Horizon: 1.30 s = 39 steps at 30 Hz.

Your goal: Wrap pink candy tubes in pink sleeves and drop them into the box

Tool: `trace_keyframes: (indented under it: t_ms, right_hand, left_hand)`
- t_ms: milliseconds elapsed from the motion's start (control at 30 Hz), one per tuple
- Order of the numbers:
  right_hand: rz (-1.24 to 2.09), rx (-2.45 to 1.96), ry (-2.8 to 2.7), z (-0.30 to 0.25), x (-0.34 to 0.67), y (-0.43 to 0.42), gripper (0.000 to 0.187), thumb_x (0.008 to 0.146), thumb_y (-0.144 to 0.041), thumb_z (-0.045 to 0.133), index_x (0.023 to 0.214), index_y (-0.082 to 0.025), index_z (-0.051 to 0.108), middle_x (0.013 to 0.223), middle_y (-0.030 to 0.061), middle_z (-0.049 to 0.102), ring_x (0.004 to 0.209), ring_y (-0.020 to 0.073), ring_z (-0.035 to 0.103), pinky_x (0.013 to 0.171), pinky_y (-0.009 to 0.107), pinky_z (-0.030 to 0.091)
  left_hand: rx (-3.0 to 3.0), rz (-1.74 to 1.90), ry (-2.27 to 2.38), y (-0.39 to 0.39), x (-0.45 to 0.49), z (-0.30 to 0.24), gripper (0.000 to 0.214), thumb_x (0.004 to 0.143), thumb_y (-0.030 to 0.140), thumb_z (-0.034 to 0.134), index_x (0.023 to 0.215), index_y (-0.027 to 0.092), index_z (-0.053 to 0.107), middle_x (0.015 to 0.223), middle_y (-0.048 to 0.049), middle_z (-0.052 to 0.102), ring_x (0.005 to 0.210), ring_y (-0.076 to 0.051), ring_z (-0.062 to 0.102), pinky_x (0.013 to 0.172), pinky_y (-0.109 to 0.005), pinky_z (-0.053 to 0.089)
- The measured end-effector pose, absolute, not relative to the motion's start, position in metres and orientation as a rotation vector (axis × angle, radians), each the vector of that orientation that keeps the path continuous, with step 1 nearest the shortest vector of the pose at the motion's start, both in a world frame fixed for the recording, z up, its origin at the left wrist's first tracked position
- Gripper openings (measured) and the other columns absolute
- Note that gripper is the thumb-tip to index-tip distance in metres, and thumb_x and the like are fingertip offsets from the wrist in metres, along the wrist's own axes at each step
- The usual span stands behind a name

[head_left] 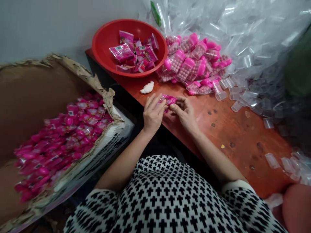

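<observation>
Between my two hands is a small pink printed wrapper (pixel 168 99), held just over the near edge of the red-brown table (pixel 233 129). The fingers of my left hand (pixel 153 114) close over its left end. My right hand (pixel 184 113) pinches its right end between thumb and fingers. What lies under or inside the wrapper is hidden by my fingers. Just beyond my left hand sits a crumpled white lump (pixel 147 87). A pile of clear containers with pink caps (pixel 186 68), filled with small pink balls, lies beyond my right hand.
A red bowl (pixel 107 66) at the back holds several pink packets (pixel 121 52). On the left, a torn cardboard box (pixel 114 129) contains many pink wrapped pieces (pixel 73 129). Clear plastic cups (pixel 252 94) and clear plastic bags (pixel 218 19) heap up at the back right.
</observation>
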State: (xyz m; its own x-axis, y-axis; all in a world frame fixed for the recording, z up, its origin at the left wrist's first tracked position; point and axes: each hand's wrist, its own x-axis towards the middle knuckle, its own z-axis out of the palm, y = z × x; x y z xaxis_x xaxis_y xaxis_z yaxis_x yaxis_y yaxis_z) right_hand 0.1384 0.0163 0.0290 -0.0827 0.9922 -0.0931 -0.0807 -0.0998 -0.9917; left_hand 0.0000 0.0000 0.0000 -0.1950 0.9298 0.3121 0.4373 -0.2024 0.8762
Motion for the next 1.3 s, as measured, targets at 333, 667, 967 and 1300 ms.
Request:
trace_keyframes:
  t_ms: [333, 667, 967, 1300]
  right_hand:
    - [1.717, -1.015, -1.178, 0.043, 0.149, 0.032, 0.041, 0.064, -0.028, 0.078, 0.097, -0.023, 0.055, 0.077, -0.0060, 0.066, 0.065, 0.0096, 0.061, 0.063, 0.023, 0.052]
    - [0.579, -1.715, -1.747, 0.054, 0.186, 0.067, 0.032, 0.085, -0.048, 0.059, 0.093, -0.017, 0.061, 0.075, 0.0048, 0.063, 0.078, 0.0211, 0.062, 0.078, 0.037, 0.048]
    - [0.248, -2.051, -1.772, 0.051, 0.180, 0.113, 0.053, 0.082, -0.040, 0.066, 0.117, -0.004, 0.049, 0.101, 0.0240, 0.065, 0.107, 0.0380, 0.060, 0.088, 0.054, 0.046]
    - [1.045, -1.440, -1.592, 0.051, 0.189, 0.005, 0.044, 0.083, -0.044, 0.062, 0.122, -0.024, 0.053, 0.083, 0.0026, 0.067, 0.071, 0.0187, 0.063, 0.063, 0.032, 0.052]
  left_hand:
    - [0.714, 1.125, 1.079, -0.009, -0.004, 0.031, 0.037, 0.065, 0.045, 0.079, 0.081, 0.012, 0.075, 0.076, -0.0070, 0.071, 0.071, -0.018, 0.069, 0.071, -0.031, 0.059]
    - [0.458, 1.124, 1.116, -0.013, 0.012, 0.028, 0.028, 0.050, 0.028, 0.088, 0.061, 0.009, 0.071, 0.062, -0.0057, 0.069, 0.058, -0.013, 0.066, 0.061, -0.023, 0.057]
    - [0.108, 1.296, 1.049, -0.006, 0.008, 0.033, 0.021, 0.069, 0.027, 0.079, 0.070, 0.014, 0.064, 0.063, 0.0007, 0.065, 0.055, -0.009, 0.064, 0.053, -0.019, 0.055]
    - [-0.198, 1.319, 0.878, -0.005, 0.011, 0.039, 0.010, 0.084, 0.025, 0.066, 0.084, 0.015, 0.066, 0.076, -0.0028, 0.072, 0.070, -0.013, 0.071, 0.072, -0.025, 0.059]
